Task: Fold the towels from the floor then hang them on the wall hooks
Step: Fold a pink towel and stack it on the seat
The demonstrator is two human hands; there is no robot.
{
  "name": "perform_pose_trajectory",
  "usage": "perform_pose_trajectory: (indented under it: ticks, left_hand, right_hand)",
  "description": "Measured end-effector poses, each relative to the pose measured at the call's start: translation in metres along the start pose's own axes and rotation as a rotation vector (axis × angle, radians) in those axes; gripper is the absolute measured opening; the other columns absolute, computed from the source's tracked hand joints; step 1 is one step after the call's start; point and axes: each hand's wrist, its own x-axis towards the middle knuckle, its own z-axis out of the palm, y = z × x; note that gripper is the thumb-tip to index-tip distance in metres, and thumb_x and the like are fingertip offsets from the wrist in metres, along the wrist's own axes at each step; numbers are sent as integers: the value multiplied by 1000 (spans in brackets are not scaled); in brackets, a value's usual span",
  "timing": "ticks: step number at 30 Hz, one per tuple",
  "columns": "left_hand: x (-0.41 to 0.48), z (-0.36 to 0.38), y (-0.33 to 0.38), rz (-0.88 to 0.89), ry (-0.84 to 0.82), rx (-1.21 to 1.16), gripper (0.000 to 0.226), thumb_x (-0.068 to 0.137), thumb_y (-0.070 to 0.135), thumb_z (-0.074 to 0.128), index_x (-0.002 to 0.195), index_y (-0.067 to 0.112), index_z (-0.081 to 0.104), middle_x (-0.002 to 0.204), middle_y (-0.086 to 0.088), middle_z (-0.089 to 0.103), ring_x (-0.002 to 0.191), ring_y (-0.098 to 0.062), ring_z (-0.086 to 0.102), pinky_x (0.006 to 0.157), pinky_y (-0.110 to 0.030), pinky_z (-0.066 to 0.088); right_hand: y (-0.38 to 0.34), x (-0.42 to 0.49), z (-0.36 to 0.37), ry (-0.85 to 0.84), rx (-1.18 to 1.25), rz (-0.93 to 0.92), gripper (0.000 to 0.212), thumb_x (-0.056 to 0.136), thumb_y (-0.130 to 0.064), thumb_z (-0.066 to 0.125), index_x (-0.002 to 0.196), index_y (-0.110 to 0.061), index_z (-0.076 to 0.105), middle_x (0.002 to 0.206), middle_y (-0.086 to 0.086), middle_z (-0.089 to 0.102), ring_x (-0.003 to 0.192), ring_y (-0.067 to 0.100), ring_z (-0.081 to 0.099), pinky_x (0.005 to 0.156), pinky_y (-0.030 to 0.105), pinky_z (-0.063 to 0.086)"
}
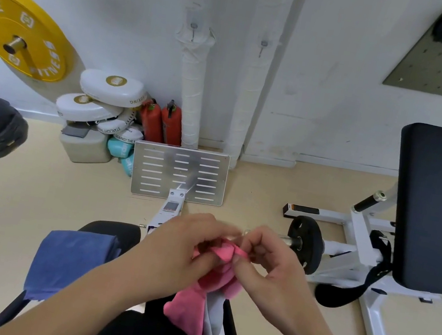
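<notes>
- Head view: your left hand [185, 245] and right hand [270, 264] both pinch the top edge of the pink cloth towel [212, 278]; it hangs mid-air above the black padded bench [111, 229].
- Folded blue towel [70, 262] lies on the bench's left edge.
- Two metal wall hooks [193, 29] are empty.
- Risk: a grey layer [213, 313] dangles beneath; a loose pinch could drop it.
</notes>
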Motion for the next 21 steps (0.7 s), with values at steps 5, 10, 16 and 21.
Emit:
perform_pose_trajectory:
  ticks: [5, 10, 16, 21]
  left_hand:
    - [-1, -1, -6, -15, 95, 52, 24, 85, 13, 64, 97, 33, 73, 88, 20, 63, 84, 0, 60, 71, -9, 39]
    - [-3, -14, -14, -24, 209, 90, 17, 92, 12, 70, 94, 29, 72, 86, 23, 61, 81, 1, 58, 69, -6, 37]
    - [-5, -41, -39, -135, 363, 160, 18, 91, 11, 70, 93, 29, 72, 89, 14, 62, 82, -6, 60, 70, -8, 39]
    - [-9, -46, -51, -128, 290, 243, 12, 91, 30, 58, 94, 32, 69, 109, 20, 57, 104, -10, 60, 86, -29, 48]
  right_hand:
    - [6, 1, -8, -30, -136, 40, 16, 88, -19, 78, 82, -17, 63, 74, 4, 66, 73, 27, 66, 84, 49, 55]
    - [13, 1, -20, -97, -244, 113, 24, 86, -24, 79, 76, -20, 59, 76, 4, 69, 79, 23, 65, 83, 37, 55]
    - [17, -3, -39, -88, -299, 179, 28, 88, -19, 74, 69, -16, 54, 60, -8, 51, 60, 4, 46, 59, 19, 37]
    - [19, -5, -37, -40, -249, 164, 26, 86, -30, 79, 78, -18, 57, 73, 15, 60, 62, 17, 49, 63, 30, 41]
